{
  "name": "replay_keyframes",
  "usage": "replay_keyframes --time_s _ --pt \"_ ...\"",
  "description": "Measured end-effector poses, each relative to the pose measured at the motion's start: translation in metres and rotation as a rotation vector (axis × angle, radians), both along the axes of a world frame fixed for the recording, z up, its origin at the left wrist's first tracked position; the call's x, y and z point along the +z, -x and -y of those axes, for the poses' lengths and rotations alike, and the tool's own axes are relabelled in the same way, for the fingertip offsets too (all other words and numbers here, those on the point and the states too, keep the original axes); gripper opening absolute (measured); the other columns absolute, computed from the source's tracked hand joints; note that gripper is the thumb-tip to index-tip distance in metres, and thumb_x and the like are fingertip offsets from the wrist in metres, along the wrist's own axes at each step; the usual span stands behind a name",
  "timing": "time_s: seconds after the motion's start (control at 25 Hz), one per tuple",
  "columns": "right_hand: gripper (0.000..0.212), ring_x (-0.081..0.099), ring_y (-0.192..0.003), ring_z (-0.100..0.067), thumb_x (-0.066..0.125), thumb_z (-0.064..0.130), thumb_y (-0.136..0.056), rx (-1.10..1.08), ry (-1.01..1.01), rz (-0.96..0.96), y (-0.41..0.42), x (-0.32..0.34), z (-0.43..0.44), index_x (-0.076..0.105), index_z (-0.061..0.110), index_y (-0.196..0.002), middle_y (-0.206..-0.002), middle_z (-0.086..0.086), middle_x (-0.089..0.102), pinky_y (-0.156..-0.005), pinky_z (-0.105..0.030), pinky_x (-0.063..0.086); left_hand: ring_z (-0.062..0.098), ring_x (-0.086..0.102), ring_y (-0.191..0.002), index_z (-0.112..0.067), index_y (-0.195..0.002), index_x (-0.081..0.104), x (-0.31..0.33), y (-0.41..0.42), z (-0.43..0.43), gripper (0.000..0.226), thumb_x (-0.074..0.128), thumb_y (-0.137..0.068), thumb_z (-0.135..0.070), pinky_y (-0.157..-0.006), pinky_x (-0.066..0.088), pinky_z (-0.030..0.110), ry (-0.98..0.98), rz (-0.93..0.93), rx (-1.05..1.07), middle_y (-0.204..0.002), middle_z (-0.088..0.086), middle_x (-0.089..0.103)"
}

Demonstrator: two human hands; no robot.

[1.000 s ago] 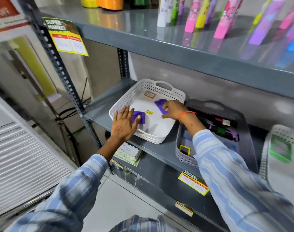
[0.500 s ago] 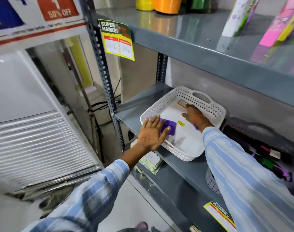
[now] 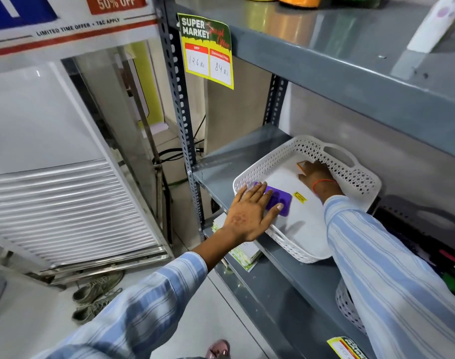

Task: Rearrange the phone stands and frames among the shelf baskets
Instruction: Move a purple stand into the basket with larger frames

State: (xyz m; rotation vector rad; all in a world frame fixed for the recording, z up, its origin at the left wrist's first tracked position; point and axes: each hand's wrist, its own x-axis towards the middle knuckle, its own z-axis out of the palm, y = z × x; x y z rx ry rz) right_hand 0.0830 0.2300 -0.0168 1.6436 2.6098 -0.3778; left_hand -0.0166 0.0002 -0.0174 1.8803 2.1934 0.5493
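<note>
A white lattice basket [image 3: 350, 161] sits on the middle shelf. A purple phone stand [image 3: 282, 199] lies flat in its near left part. My left hand [image 3: 249, 211] rests on that stand with fingers spread and the thumb along its near edge. My right hand [image 3: 315, 174] reaches to the basket's far side, fingertips on a small orange frame [image 3: 302, 164] that it mostly hides. Whether this hand grips anything is hidden. A yellow sticker [image 3: 300, 196] lies on the basket floor between the hands.
A dark grey basket [image 3: 428, 216] with several coloured items stands to the right, partly behind my right sleeve. A price label [image 3: 207, 50] hangs from the upper shelf edge. Leaflets [image 3: 244, 252] lie on the lower shelf. Shoes [image 3: 97, 299] and a white cabinet are at the left.
My right hand has moved from a second purple stand at the basket's right side to the far side by the orange frame. My left hand stays on its purple stand. The view swung left.
</note>
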Motion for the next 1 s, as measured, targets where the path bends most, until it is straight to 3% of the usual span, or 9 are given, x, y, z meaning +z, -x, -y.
replay_keyframes --time_s 0.16,0.28,0.48,0.64,1.0 --pt "0.046 0.048 -0.124 -0.037 0.055 0.036 -0.088 -0.014 -0.04 0.011 -0.001 0.0 0.011 0.056 0.009 -0.126 -0.132 -0.019 0.056 -0.107 -0.038 0.042 0.018 0.01 -0.146 -0.016 -0.146 0.022 0.002 -0.001 0.001 0.068 0.012 -0.092 -0.056 -0.12 -0.002 0.038 -0.004 0.009 0.001 -0.157 0.007 0.019" --pt "0.04 0.052 -0.121 -0.038 0.048 0.026 -0.094 -0.004 -0.093 -0.001 0.001 0.007 0.029 0.058 0.0 -0.123 -0.128 -0.022 0.059 -0.102 -0.04 0.044 0.017 0.01 -0.146 -0.015 -0.146 0.023 0.003 -0.001 0.002 0.069 0.012 -0.092 -0.056 -0.12 -0.003 0.038 -0.005 0.011 0.003 -0.157 0.007 0.02" --pt "0.043 0.063 -0.11 -0.038 0.069 0.021 -0.08 -0.022 -0.03 0.094 -0.003 0.024 0.051 0.059 -0.001 -0.117 -0.121 -0.024 0.065 -0.09 -0.038 0.053 0.018 0.011 -0.146 -0.015 -0.145 0.024 0.002 -0.002 0.003 0.07 0.011 -0.09 -0.057 -0.119 -0.003 0.037 -0.017 0.003 0.008 -0.157 0.007 0.02" --pt "0.042 0.062 -0.112 -0.036 0.071 0.014 -0.079 0.053 0.023 0.105 -0.011 0.021 0.06 0.061 0.004 -0.118 -0.122 -0.02 0.066 -0.093 -0.037 0.052 0.018 0.012 -0.146 -0.014 -0.145 0.025 0.002 -0.001 0.004 0.072 0.01 -0.089 -0.057 -0.119 -0.002 0.038 -0.018 -0.007 0.004 -0.157 0.007 0.021" --pt "0.043 0.062 -0.108 -0.036 0.073 0.025 -0.073 -0.093 -0.033 -0.137 -0.055 0.05 0.097 0.065 0.005 -0.11 -0.118 -0.021 0.067 -0.091 -0.036 0.05 0.018 0.001 -0.147 -0.013 -0.147 0.012 0.011 -0.008 0.004 0.067 0.014 -0.095 -0.054 -0.117 -0.007 0.039 0.058 -0.05 0.011 -0.159 0.007 0.008"
